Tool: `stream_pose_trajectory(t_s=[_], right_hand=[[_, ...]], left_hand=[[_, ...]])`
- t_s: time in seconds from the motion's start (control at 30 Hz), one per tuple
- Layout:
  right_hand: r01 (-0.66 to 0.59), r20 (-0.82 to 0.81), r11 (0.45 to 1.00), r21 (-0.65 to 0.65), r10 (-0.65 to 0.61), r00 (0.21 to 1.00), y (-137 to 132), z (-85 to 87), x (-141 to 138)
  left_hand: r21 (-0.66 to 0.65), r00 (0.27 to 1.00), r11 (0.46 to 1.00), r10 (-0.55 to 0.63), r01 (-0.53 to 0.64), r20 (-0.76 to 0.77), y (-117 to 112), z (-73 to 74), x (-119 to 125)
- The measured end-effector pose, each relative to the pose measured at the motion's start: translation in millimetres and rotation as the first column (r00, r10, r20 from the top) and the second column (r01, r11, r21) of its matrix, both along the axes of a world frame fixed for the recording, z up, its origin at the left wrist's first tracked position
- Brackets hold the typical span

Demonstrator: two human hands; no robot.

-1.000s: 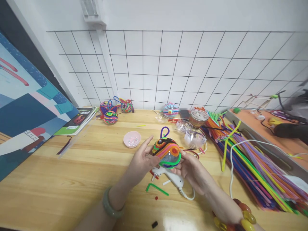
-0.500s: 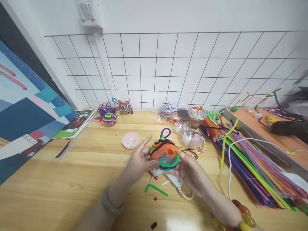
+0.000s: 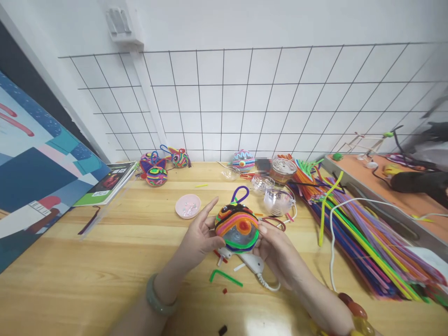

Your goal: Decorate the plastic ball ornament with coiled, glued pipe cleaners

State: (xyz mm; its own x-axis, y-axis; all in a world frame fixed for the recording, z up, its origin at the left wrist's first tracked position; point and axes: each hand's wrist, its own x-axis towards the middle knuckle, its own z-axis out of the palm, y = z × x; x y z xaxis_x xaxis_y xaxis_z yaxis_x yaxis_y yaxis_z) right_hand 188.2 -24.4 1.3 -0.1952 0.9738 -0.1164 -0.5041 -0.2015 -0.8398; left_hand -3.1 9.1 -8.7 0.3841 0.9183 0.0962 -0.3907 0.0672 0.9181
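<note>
Both my hands hold a clear plastic ball (image 3: 237,226) wrapped in coloured pipe cleaners, with a purple loop on top, just above the wooden table (image 3: 105,261). My left hand (image 3: 200,235) cups its left side, thumb on the ball and index finger stretched up. My right hand (image 3: 276,247) grips its right side from below. A white glue gun (image 3: 250,262) with a coiled cord lies on the table directly beneath the ball.
A pink dish (image 3: 188,206) sits behind my left hand; clear half-shells (image 3: 278,199) and a jar (image 3: 282,170) behind my right. A big heap of pipe cleaners (image 3: 364,233) covers the right. Finished balls (image 3: 156,174) stand at the wall. A green pipe-cleaner scrap (image 3: 226,277) lies near.
The ball has turned in my hands, bringing a red-orange spot to face me, and has dropped slightly toward the glue gun. The view has shifted a little.
</note>
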Motion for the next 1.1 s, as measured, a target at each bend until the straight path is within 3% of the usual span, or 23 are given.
stream_pose_trajectory(t_s=[0.27, 0.5, 0.73, 0.9, 1.1], right_hand=[[-0.027, 0.073, 0.986, 0.163, 0.015, 0.997, -2.6, -0.8, -0.9], [-0.064, 0.174, 0.949, 0.31, 0.01, 0.985, -6.0, -4.2, 7.2], [0.001, 0.261, 0.909, 0.417, -0.121, 0.958, -15.0, 2.6, 6.4], [-0.037, 0.248, 0.853, 0.52, -0.11, 0.962, -13.8, -1.0, 6.8], [-0.029, 0.166, 0.867, 0.497, -0.062, 0.984, -12.6, -10.1, 6.3]], left_hand=[[-0.021, 0.998, 0.999, -0.038, 0.039, 0.051, -3.0, 5.2, -1.6], [0.001, 0.994, 0.995, -0.102, 0.102, -0.042, -10.0, 21.6, -12.3], [0.032, 0.983, 0.986, -0.159, 0.163, -0.096, -14.7, 26.0, -18.9], [0.051, 0.981, 0.981, -0.183, 0.186, -0.063, -14.7, 27.4, -19.8], [0.091, 0.982, 0.979, -0.188, 0.185, 0.028, -16.9, 24.5, -14.4]])
